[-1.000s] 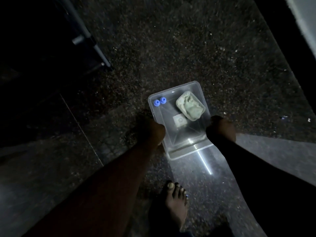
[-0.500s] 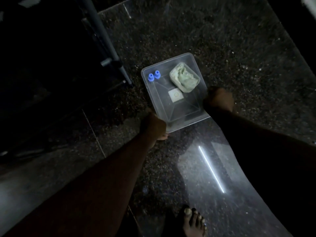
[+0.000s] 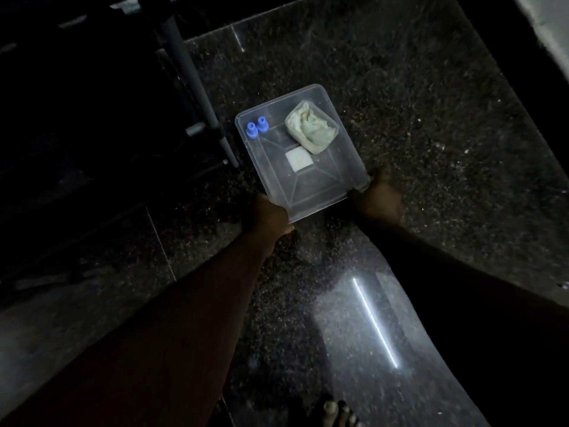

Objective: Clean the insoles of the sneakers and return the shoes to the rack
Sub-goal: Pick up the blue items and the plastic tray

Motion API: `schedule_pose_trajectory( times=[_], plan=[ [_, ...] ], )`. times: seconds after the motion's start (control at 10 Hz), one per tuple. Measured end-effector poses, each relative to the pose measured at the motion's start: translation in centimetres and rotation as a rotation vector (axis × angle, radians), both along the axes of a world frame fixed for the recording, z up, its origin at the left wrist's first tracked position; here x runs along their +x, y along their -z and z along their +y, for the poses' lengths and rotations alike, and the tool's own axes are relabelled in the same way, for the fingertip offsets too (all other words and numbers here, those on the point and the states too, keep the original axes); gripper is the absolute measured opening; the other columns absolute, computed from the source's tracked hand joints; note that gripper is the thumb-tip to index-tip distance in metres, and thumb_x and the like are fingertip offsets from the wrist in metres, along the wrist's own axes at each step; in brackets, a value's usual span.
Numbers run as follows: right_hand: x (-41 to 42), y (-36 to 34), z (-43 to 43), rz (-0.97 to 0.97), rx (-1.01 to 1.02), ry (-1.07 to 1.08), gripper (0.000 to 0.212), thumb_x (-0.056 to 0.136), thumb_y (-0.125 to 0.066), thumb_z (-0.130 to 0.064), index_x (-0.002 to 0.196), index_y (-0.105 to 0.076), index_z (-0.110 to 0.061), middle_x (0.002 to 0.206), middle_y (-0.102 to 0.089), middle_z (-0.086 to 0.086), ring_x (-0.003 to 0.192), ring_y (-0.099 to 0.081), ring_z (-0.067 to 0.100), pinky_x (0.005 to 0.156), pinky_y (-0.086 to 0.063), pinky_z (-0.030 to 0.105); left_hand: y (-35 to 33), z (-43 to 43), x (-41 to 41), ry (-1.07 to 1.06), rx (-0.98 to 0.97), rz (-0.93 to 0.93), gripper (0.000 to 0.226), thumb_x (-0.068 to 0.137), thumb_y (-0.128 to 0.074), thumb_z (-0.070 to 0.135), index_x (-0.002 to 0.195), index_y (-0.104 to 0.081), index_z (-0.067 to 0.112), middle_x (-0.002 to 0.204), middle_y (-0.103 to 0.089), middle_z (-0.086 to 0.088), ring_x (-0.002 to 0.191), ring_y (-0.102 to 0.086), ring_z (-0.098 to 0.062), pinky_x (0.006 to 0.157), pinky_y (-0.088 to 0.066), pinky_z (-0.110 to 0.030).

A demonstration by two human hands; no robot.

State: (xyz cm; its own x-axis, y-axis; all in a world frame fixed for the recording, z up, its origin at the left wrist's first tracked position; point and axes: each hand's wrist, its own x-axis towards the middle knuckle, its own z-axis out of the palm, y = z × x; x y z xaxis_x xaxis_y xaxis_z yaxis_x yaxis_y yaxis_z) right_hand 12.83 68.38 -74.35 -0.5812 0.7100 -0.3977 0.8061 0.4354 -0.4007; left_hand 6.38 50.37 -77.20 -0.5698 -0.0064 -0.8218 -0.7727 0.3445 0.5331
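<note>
Staging kit: our left hand (image 3: pixel 272 212) and right hand (image 3: pixel 380 195) grip clear bin (image 3: pixel 311 192) near corners; next, release, fetch sneakers.

No text, brand or number could be read. A small white square (image 3: pixel 298 160) in the clear plastic box (image 3: pixel 311 195), just beyond the left hand (image 3: pixel 271 214) and right hand (image 3: pixel 380 195), was too blurred to show print.

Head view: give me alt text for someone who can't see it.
The left hand and right hand grip the near corners of a clear plastic box against a dark speckled floor. Inside lie a pale green cloth, a white square pad and two blue caps.
</note>
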Motion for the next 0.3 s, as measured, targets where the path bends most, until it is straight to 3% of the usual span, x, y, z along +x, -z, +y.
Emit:
schedule_pose_trajectory(
  times=[0.1, 0.2, 0.3],
  plan=[
    [0.3, -0.7, -0.7, -0.033, 0.037, -0.052, 0.062, 0.092, -0.066, -0.040, 0.141, -0.043, -0.010, 0.136, -0.060, 0.023, 0.121, -0.059, 0.042, 0.095, -0.048, 0.044, -1.0, -0.6, 1.3, 0.111, -0.129, 0.117, 0.055, 0.092, -0.067, 0.005, 0.143, -0.045, 0.002, 0.135, -0.054, -0.014, 0.119, -0.060, -0.042, 0.069, -0.063, -0.044],
    [1.6, -3.0, -1.2, -0.092, 0.156, -0.206, 0.066, 0.089, -0.065, -0.045, 0.142, -0.042, -0.012, 0.143, -0.049, 0.020, 0.126, -0.052, 0.043, 0.099, -0.046, 0.051, -3.6, -1.8, 2.7, 0.376, -0.365, 0.304, 0.059, 0.093, -0.067, 0.023, 0.144, -0.044, 0.003, 0.139, -0.056, -0.024, 0.124, -0.057, -0.043, 0.095, -0.053, -0.047],
    [2.4, -6.3, -2.1, -0.118, 0.247, -0.420, 0.063, 0.091, -0.063, -0.042, 0.146, -0.044, -0.019, 0.148, -0.044, 0.011, 0.130, -0.045, 0.040, 0.102, -0.044, 0.050, -8.3, -2.1, 4.0, 0.514, -0.456, 0.432, 0.060, 0.093, -0.066, 0.021, 0.145, -0.042, 0.005, 0.139, -0.056, -0.024, 0.127, -0.054, -0.042, 0.101, -0.044, -0.043]
  ],
)
